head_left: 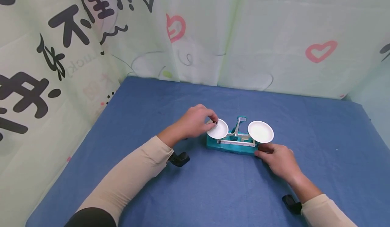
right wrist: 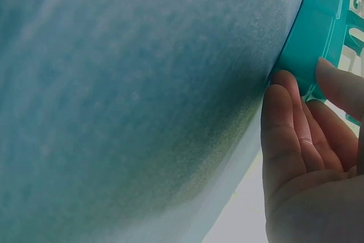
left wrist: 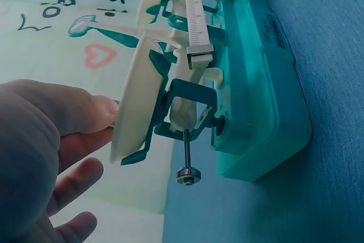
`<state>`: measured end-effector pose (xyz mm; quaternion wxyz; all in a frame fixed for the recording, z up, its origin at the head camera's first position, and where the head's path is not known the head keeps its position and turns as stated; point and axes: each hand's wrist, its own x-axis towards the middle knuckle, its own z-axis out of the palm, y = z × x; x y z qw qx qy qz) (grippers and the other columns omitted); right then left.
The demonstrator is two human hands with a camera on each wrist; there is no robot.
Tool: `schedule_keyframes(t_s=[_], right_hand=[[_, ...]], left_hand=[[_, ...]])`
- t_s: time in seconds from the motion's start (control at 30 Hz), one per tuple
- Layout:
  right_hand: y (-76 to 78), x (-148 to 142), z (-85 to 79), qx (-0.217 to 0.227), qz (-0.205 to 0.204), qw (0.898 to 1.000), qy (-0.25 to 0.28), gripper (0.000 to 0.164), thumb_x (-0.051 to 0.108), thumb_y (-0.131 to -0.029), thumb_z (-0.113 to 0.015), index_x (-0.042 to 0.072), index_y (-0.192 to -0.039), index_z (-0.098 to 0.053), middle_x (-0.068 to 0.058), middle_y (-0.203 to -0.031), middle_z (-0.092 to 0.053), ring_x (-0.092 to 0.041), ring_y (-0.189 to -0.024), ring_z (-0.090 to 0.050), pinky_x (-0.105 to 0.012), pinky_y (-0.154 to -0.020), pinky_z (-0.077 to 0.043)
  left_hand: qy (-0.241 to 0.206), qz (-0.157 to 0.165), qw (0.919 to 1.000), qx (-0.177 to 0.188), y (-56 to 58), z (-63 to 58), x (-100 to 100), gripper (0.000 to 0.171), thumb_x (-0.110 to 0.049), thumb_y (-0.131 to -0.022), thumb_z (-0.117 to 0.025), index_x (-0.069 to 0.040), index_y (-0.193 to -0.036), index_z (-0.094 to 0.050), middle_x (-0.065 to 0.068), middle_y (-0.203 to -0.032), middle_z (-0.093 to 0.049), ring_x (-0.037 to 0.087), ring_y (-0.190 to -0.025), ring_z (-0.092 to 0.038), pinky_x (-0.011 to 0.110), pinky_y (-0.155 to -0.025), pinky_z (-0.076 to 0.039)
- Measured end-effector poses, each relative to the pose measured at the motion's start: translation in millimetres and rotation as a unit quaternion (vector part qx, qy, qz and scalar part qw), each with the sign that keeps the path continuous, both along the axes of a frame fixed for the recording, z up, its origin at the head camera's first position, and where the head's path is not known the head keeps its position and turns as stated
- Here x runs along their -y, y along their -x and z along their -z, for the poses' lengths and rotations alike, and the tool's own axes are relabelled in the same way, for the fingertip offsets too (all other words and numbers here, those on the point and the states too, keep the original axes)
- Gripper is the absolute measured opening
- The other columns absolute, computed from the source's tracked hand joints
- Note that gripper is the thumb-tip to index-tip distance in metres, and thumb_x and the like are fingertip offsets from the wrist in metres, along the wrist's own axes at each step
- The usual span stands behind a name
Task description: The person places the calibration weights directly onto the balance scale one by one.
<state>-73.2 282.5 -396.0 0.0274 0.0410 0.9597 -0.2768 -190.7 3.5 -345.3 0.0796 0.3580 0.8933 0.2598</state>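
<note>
At the left, my left hand (head_left: 196, 122) pinches a small dark piece (head_left: 215, 122) at the left pan (head_left: 220, 131), the remaining fingers loosely bent. I think this piece must be handled gently, without pressing the pan. Next, the balance (head_left: 237, 143) stands on the blue tabletop (head_left: 189, 193). The right pan (head_left: 260, 132) should, I judge, swing freely. At the right, my right hand (head_left: 278, 159) holds the end of the teal base (left wrist: 267, 118) between thumb and fingers; a light, steady grip should prevent sliding.

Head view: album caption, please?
Left hand pinching a small dark object at one white pan of a teal balance; right hand holding its base.
</note>
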Motion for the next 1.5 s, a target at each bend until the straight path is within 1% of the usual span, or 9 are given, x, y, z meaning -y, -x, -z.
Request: schedule_keyframes(t_s=[0.17,0.37,0.47,0.6,0.8,1.0,1.13,1.27,1.5], right_hand=[[-0.3,0.6,0.8,0.001,0.0,1.0,0.0,0.037,0.023,-0.093,-0.07,-0.006,-0.116,-0.07,-0.022,-0.112,-0.07,-0.043,-0.109,-0.062,-0.058,-0.089,-0.045],[-0.7,0.7,1.1,-0.001,0.0,1.0,0.002,0.037,0.022,-0.093,-0.07,-0.006,-0.118,-0.07,-0.022,-0.114,-0.07,-0.044,-0.111,-0.061,-0.059,-0.092,-0.044],[-0.3,0.0,1.1,-0.001,-0.002,1.0,0.0,0.038,0.023,-0.093,-0.07,-0.006,-0.118,-0.07,-0.022,-0.114,-0.07,-0.044,-0.111,-0.061,-0.059,-0.091,-0.044],[-1.1,0.9,0.8,-0.007,-0.003,1.0,-0.001,0.037,0.022,-0.093,-0.071,-0.005,-0.118,-0.07,-0.022,-0.113,-0.07,-0.042,-0.11,-0.063,-0.058,-0.091,-0.044],[-1.3,3.0,-0.2,-0.003,0.0,1.0,0.001,0.039,0.023,-0.093,-0.071,-0.007,-0.118,-0.069,-0.023,-0.113,-0.07,-0.04,-0.105,-0.065,-0.055,-0.087,-0.047],[-0.8,3.3,-0.6,0.006,0.003,1.0,-0.003,0.041,0.024,-0.093,-0.07,-0.007,-0.119,-0.068,-0.024,-0.114,-0.069,-0.04,-0.104,-0.065,-0.055,-0.085,-0.049],[-0.3,4.0,-1.0,0.009,0.005,1.0,-0.005,0.041,0.024,-0.093,-0.071,-0.007,-0.119,-0.068,-0.024,-0.114,-0.069,-0.04,-0.104,-0.066,-0.056,-0.085,-0.049],[-0.3,3.8,-0.5,0.012,0.004,1.0,-0.009,0.041,0.024,-0.093,-0.07,-0.007,-0.12,-0.068,-0.024,-0.114,-0.069,-0.039,-0.103,-0.066,-0.057,-0.086,-0.048],[0.6,3.3,-0.1,0.007,0.001,1.0,-0.008,0.041,0.024,-0.094,-0.071,-0.007,-0.12,-0.068,-0.024,-0.115,-0.069,-0.039,-0.103,-0.067,-0.057,-0.087,-0.047]], left_hand=[[0.007,0.014,0.9998,-0.012,1.5,3.6,-4.2,0.018,-0.016,-0.098,-0.066,-0.013,-0.113,-0.074,-0.001,-0.113,-0.071,0.022,-0.111,-0.052,0.042,-0.098,-0.041],[0.016,0.02,0.9994,-0.024,1.3,5.2,-7.8,0.017,-0.015,-0.097,-0.067,-0.014,-0.112,-0.074,-0.001,-0.112,-0.072,0.022,-0.111,-0.053,0.044,-0.097,-0.041],[0.016,0.013,0.9995,-0.024,0.8,6.8,-7.2,0.019,-0.017,-0.097,-0.068,-0.014,-0.115,-0.074,-0.001,-0.114,-0.071,0.022,-0.112,-0.052,0.044,-0.097,-0.042],[-0.003,-0.004,0.9999,-0.015,0.2,6.9,-2.1,0.024,-0.018,-0.097,-0.069,-0.013,-0.12,-0.072,0.0,-0.118,-0.069,0.023,-0.116,-0.051,0.045,-0.101,-0.039],[-0.028,-0.026,0.9992,-0.013,1.4,8.2,15.8,0.024,-0.017,-0.096,-0.069,-0.01,-0.119,-0.071,0.003,-0.117,-0.069,0.024,-0.117,-0.052,0.045,-0.101,-0.041],[-0.037,-0.069,0.9968,0.017,4.4,21.5,44.7,0.025,-0.016,-0.096,-0.069,-0.006,-0.119,-0.071,0.006,-0.118,-0.068,0.024,-0.114,-0.055,0.042,-0.099,-0.044],[-0.02,-0.086,0.9957,0.029,5.3,31.5,63.1,0.026,-0.017,-0.098,-0.067,-0.007,-0.121,-0.071,0.006,-0.12,-0.068,0.025,-0.115,-0.056,0.043,-0.1,-0.043],[0.001,-0.091,0.9948,0.046,4.4,40.1,76.6,0.026,-0.016,-0.098,-0.067,-0.007,-0.121,-0.071,0.006,-0.121,-0.068,0.027,-0.117,-0.056,0.045,-0.102,-0.042],[0.051,-0.076,0.9949,0.044,1.1,52.9,88.5,0.02,-0.017,-0.094,-0.072,-0.009,-0.112,-0.073,0.004,-0.113,-0.07,0.027,-0.112,-0.059,0.045,-0.102,-0.041]])
